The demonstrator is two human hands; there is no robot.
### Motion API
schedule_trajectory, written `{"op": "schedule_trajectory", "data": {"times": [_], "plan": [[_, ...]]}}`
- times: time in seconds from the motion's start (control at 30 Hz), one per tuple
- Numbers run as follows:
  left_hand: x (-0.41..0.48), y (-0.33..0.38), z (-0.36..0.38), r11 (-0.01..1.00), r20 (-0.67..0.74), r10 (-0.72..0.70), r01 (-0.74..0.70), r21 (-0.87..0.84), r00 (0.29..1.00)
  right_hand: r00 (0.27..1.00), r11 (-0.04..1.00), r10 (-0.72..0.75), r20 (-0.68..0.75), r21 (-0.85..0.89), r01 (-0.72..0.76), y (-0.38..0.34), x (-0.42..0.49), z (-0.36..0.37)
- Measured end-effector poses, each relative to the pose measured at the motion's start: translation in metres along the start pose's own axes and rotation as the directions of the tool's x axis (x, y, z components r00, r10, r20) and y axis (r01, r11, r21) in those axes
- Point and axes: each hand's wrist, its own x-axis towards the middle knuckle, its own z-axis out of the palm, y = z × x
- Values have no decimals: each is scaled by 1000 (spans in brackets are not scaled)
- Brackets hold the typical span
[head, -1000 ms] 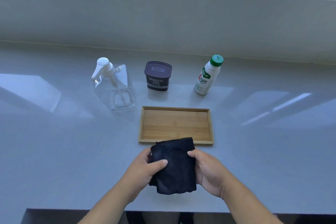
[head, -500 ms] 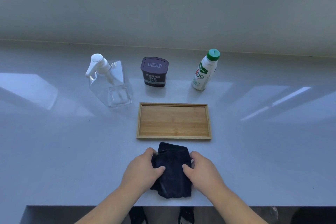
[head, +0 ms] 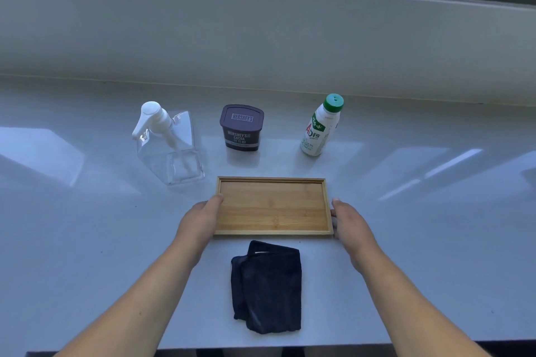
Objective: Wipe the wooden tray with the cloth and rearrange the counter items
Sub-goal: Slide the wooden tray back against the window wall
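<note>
Both of your hands are on the short ends of the wooden tray (head: 272,206) right now: your left hand (head: 200,219) has its fingers curled over the tray's left rim, and your right hand (head: 348,224) is pressed flat against the right rim with the thumb along the edge, so you've got the tray pinched between the two. Can't tell whether it's lifted at all or just sitting flat on the counter (head: 87,240), it looks level either way. The tray itself has nothing in it. The dark cloth (head: 266,287) is lying loose and folded on the counter just in front of the tray, between your forearms, close to the near edge, and neither hand is touching it. Behind the tray there's a row of three things standing upright: a clear pump bottle (head: 171,145) with a white head off to the back left, a dark cocoa tub (head: 241,127) in the middle, and a white drink bottle (head: 320,126) with a green cap at the back right. All three stand apart from the tray and from each other.
</note>
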Motion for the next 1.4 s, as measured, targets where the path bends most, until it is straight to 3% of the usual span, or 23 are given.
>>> {"op": "schedule_trajectory", "data": {"times": [0.1, 0.3, 0.67, 1.03, 1.4], "plan": [[3, 8, -7, 998, 80, -48, 50, -30, 996, 999, 996, 34, 7, 77, -35, -5, 2, 0], [-15, 13, 3, 999, 192, -22, 31, -42, 981, 996, 998, 18, -84, 57, -13, -3, -12, -13], [-56, 58, 128, 999, 330, 37, -40, 4, 943, 972, 983, 68, -227, 180, -26, 22, -11, -153], [-43, 157, 277, 992, 166, 124, -127, 5, 978, 986, 990, -46, -162, 126, 67, -16, 107, -287], [14, 246, 340, 995, -31, 104, -104, -9, 994, 986, 993, -90, -138, 60, 99, -85, 219, -316]]}}
